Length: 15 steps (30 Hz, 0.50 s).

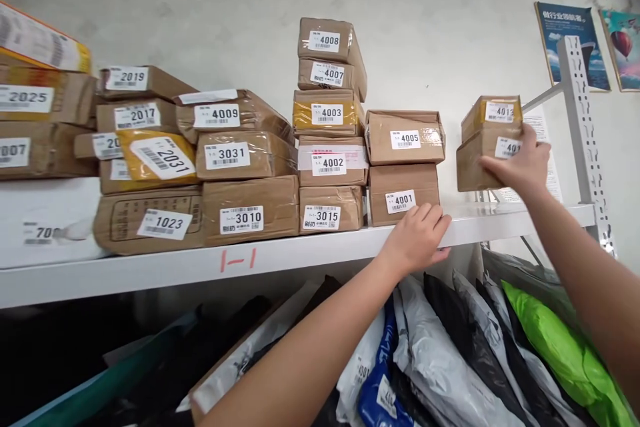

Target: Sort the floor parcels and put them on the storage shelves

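1. White shelf (310, 255), marked 1-1 in red, carries stacked labelled cardboard parcels against a pale wall.
2. Our left hand (417, 238) rests fingers-together by parcel 4001 (403, 193).
3. Our right hand (520, 163) clamps a raised 2-parcel stack (483, 147).

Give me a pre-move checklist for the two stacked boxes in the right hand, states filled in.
1. Right hand grips the lower of the two stacked boxes: ok, fingers wrap its front right end.
2. Top box 4013 sits square on the lower one: not ok, it sits slightly askew.
3. Stack supported from below: cannot tell, its underside looks raised off the shelf.
4. Left hand steadying: ok, it rests on the shelf edge below box 4001.
5. Gap between the stack and box 4005: ok, they are apart.
6. Lower box's label readable: not ok, the fingers cover part of it.
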{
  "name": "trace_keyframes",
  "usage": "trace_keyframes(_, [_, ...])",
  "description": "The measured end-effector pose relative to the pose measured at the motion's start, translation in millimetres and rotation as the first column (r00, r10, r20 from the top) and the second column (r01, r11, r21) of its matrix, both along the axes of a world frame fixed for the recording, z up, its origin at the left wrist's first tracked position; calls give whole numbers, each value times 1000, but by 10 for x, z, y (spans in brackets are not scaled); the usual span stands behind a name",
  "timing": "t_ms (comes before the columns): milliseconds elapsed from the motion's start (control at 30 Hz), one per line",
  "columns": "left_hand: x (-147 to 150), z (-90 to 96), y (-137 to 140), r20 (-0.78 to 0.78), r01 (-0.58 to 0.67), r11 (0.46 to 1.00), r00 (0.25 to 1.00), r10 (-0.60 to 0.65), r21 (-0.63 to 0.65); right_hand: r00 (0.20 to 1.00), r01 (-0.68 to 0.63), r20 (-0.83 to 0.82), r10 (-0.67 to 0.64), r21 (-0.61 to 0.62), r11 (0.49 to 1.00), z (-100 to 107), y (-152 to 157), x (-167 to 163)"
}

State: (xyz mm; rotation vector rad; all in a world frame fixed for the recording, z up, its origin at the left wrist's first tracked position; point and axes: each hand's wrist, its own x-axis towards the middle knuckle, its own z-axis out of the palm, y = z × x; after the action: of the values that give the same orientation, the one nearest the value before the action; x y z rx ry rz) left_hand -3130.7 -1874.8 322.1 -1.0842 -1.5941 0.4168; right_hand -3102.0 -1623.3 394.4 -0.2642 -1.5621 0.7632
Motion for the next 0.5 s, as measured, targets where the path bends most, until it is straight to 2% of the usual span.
trace_keyframes(133, [28, -48, 7, 124, -8, 997, 992, -2, 81, 998, 52, -37, -52, 4, 999, 590, -26, 255])
trace_keyframes(333, [16, -118, -10, 136, 60, 986, 987, -82, 155, 997, 28, -68, -30, -33, 999, 1452, -464, 370])
trace_keyframes(400, [-1, -137, -12, 115, 74, 983, 989, -94, 168, 997, 35, -68, -38, -37, 999, 1633, -661, 304])
trace_keyframes(500, [-24, -165, -7, 78, 84, 980, 992, -99, 178, 997, -5, -73, 4, -1, 1000, 1758, -999, 141])
